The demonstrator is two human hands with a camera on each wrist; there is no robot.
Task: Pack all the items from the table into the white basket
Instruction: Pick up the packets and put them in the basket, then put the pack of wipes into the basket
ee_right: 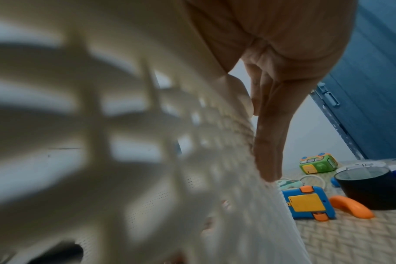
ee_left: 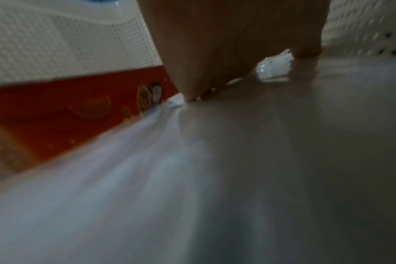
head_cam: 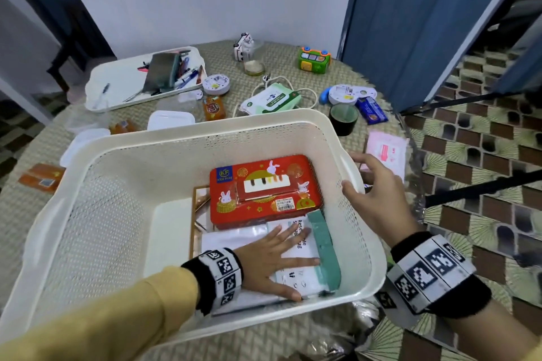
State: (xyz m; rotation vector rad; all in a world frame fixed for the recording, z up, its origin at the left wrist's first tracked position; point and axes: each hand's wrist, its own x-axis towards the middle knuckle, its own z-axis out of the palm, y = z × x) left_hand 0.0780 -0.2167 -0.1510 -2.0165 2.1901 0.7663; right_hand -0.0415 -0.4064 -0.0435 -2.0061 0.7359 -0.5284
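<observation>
Inside white basket point(head_cam: 205, 138), "KEK PUI" red tin point(head_cam: 264, 187), "Resealable" bag point(head_cam: 296, 246)

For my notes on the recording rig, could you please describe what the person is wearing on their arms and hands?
Both hands are bare, without gloves. The left hand comes out of a mustard-yellow sleeve. Each wrist has a black fabric cuff with a white band of black square code markers around it: left wristband, right wristband. No right sleeve is visible.
</observation>
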